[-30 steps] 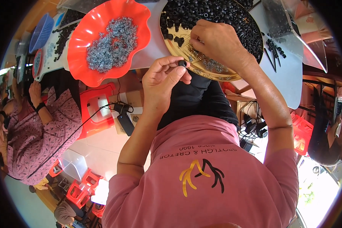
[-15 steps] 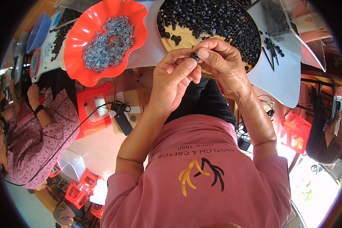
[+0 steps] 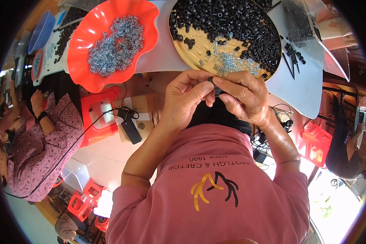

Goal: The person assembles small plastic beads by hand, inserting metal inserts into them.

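Observation:
Fingertips of my left hand [image 3: 186, 99] pinch a small black plastic part [image 3: 212, 80], rounded and mostly hidden, that looks like a piece of a cord lock. Against its other side press the thumb and fingers of my right hand [image 3: 248, 95]. Both hands meet just in front of the near rim of a round golden tray [image 3: 186, 54]. Many black plastic pieces [image 3: 219, 18], some ball-shaped with holes, cover its far and right parts. Small shiny metal springs [image 3: 234, 62] lie loose at the tray's near side. More springs [image 3: 114, 45] fill the middle of a red wavy-edged dish [image 3: 78, 53] to the left.
Right of the tray, thin black sticks [image 3: 288, 66] and several black pieces lie on the pale table [image 3: 309, 95]. A clear plastic box [image 3: 299, 24] stands behind them. At the left sits another person [image 3: 49, 142] near a blue basket [image 3: 42, 32]. Below are red stools [image 3: 95, 112] and a cardboard box [image 3: 144, 105].
Both hands have drawn back toward my body, off the tray's near edge, uncovering the loose springs there. The black part stays pinched between them, and my right hand has turned slightly.

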`<action>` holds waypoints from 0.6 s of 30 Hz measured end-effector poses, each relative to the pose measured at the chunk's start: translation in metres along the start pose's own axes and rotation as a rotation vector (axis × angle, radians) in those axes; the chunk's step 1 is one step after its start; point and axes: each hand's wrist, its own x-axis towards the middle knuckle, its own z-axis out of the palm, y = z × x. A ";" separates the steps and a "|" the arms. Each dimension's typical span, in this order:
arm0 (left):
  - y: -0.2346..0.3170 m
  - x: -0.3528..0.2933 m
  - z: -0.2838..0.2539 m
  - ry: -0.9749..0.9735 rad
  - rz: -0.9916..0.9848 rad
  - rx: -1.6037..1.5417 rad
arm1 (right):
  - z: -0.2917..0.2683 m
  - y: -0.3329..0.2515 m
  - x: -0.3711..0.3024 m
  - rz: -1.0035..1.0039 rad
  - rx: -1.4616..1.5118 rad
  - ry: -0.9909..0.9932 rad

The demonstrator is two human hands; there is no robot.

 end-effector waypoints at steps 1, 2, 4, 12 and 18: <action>0.000 -0.002 -0.001 -0.010 -0.009 0.003 | -0.003 0.004 0.001 0.003 0.015 -0.025; 0.002 -0.003 -0.003 -0.007 -0.009 0.001 | -0.004 0.008 0.004 0.005 0.030 -0.051; 0.005 -0.004 -0.005 -0.007 0.021 0.095 | -0.005 0.013 0.019 0.037 0.016 -0.030; 0.018 -0.001 -0.016 0.050 0.020 0.138 | 0.009 0.050 0.065 0.090 -0.286 -0.291; 0.020 -0.002 -0.022 0.063 0.048 0.090 | 0.019 0.058 0.070 0.010 -0.366 -0.447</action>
